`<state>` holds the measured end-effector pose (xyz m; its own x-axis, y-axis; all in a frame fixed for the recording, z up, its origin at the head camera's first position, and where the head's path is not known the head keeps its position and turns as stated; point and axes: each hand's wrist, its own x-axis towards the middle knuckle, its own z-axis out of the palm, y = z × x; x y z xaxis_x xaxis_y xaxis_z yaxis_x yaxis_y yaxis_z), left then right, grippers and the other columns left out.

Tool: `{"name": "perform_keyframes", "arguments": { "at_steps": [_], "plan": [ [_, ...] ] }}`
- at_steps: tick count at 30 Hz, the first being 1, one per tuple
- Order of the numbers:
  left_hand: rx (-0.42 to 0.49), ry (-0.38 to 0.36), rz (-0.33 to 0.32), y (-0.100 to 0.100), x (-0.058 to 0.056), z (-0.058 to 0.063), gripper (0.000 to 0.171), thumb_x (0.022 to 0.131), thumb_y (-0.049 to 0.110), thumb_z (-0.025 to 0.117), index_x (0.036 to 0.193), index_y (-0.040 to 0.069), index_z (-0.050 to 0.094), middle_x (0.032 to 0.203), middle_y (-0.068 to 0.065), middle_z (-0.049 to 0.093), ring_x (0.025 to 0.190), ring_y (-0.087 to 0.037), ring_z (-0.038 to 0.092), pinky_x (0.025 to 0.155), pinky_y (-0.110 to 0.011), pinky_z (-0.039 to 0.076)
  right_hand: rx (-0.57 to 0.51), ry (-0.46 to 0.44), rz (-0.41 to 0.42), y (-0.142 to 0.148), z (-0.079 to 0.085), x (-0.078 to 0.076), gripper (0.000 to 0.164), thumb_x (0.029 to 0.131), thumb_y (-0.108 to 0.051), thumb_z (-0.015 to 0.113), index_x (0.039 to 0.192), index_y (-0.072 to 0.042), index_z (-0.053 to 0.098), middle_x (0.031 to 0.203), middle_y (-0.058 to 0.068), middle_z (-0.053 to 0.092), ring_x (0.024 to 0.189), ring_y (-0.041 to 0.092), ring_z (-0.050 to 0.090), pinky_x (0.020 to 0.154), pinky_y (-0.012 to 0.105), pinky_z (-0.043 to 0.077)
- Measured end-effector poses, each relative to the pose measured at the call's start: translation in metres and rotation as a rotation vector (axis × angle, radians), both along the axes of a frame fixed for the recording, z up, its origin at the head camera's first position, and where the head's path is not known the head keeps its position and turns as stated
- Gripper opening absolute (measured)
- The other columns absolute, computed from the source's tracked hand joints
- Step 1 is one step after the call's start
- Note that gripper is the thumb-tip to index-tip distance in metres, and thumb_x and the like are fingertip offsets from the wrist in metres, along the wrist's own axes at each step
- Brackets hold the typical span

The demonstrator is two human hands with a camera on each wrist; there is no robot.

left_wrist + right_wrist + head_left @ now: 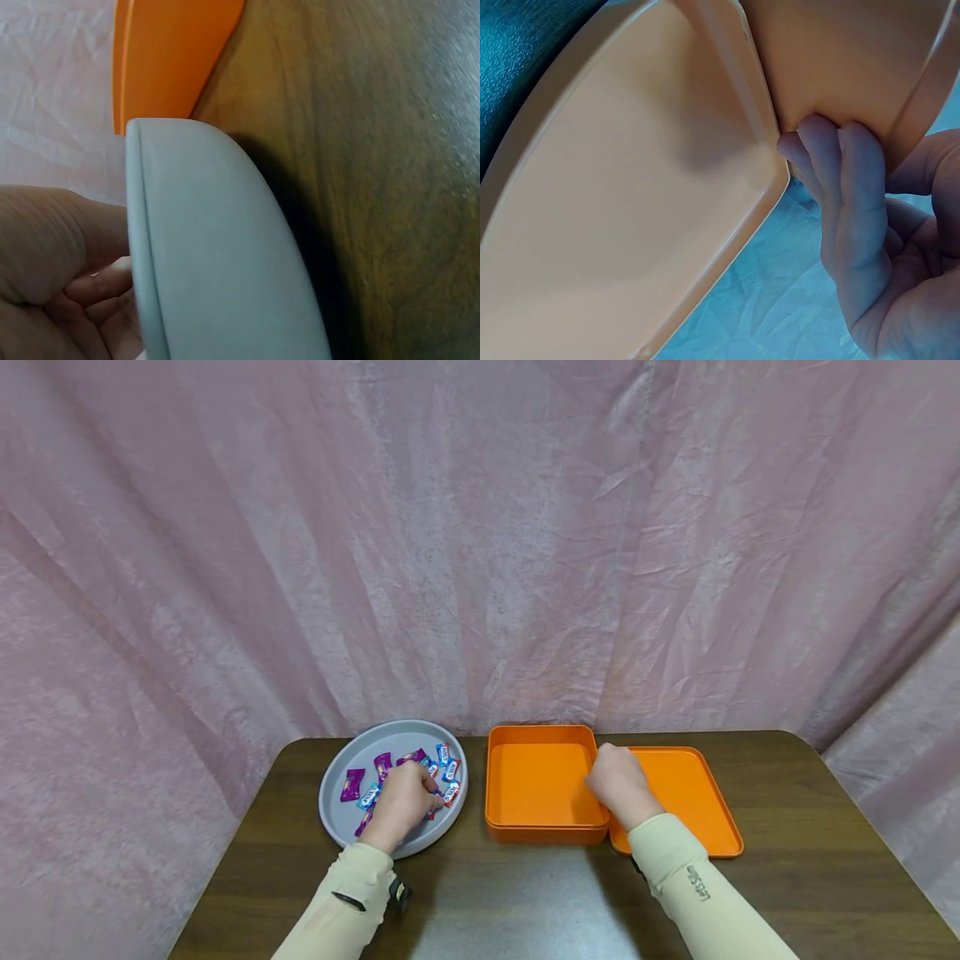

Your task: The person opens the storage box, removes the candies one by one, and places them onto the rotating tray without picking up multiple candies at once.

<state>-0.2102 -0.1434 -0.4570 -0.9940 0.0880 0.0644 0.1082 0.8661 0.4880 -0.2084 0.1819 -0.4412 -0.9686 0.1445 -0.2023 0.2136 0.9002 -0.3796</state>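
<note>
A round grey tray [335,814] on the left holds several wrapped candies, some purple like this candy [352,784], some blue, white and red like this candy [451,770]. My left hand [401,802] reaches into its right half, thumb and forefinger pinching a small candy [438,792] mostly covered by the fingers. In the left wrist view the tray's rim [225,240] hides the fingertips. My right hand [619,781] grips the right wall of an orange box [540,777]. The right wrist view shows its fingers [862,165] against the outer wall, thumb over the rim.
A shallow orange lid [697,802] lies right of the box, partly under my right forearm. Everything stands on a dark wooden table [517,902]. Behind its far edge hangs a pink curtain [480,543]. The box stands a little right of the tray.
</note>
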Motion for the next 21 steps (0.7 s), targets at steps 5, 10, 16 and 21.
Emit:
{"name": "perform_keyframes", "arguments": {
  "at_steps": [5, 10, 16, 21],
  "plan": [
    [-0.051, -0.016, 0.016, 0.001, 0.001, 0.002, 0.023, 0.064, 0.016, 0.085, 0.056, 0.013, 0.063, 0.055, 0.003, 0.057, 0.055, -0.013, 0.049, 0.048, -0.026, 0.038, -0.013, -0.007, 0.0, 0.001, 0.001, -0.001, 0.02, 0.08, -0.011, 0.063, 0.093, 0.003, 0.061, 0.076, 0.012, 0.06, 0.059, 0.024, 0.053, 0.047, 0.029, 0.041],
    [-0.083, -0.009, 0.044, 0.004, 0.0, 0.007, 0.028, 0.066, 0.019, 0.083, 0.052, 0.013, 0.059, 0.052, 0.001, 0.054, 0.051, -0.015, 0.047, 0.045, -0.027, 0.035, -0.012, 0.002, 0.01, 0.001, 0.003, -0.003, 0.02, 0.08, -0.011, 0.062, 0.094, 0.003, 0.061, 0.076, 0.012, 0.06, 0.058, 0.025, 0.053, 0.046, 0.029, 0.041],
    [-0.072, 0.129, 0.072, 0.012, 0.002, 0.019, 0.017, 0.072, 0.026, 0.078, 0.067, 0.011, 0.069, 0.067, -0.003, 0.065, 0.062, -0.02, 0.058, 0.054, -0.034, 0.044, -0.01, 0.017, 0.003, 0.007, 0.003, -0.004, 0.02, 0.079, -0.011, 0.061, 0.093, 0.003, 0.061, 0.081, 0.015, 0.061, 0.063, 0.027, 0.053, 0.049, 0.031, 0.041],
    [0.015, 0.276, 0.066, 0.02, 0.009, 0.043, 0.023, 0.083, 0.025, 0.069, 0.099, 0.009, 0.071, 0.098, -0.009, 0.071, 0.092, -0.026, 0.067, 0.078, -0.041, 0.053, -0.018, 0.008, 0.004, 0.012, 0.005, -0.003, 0.018, 0.081, -0.013, 0.058, 0.091, 0.002, 0.061, 0.082, 0.015, 0.06, 0.064, 0.027, 0.052, 0.05, 0.031, 0.04]
  ]
}}
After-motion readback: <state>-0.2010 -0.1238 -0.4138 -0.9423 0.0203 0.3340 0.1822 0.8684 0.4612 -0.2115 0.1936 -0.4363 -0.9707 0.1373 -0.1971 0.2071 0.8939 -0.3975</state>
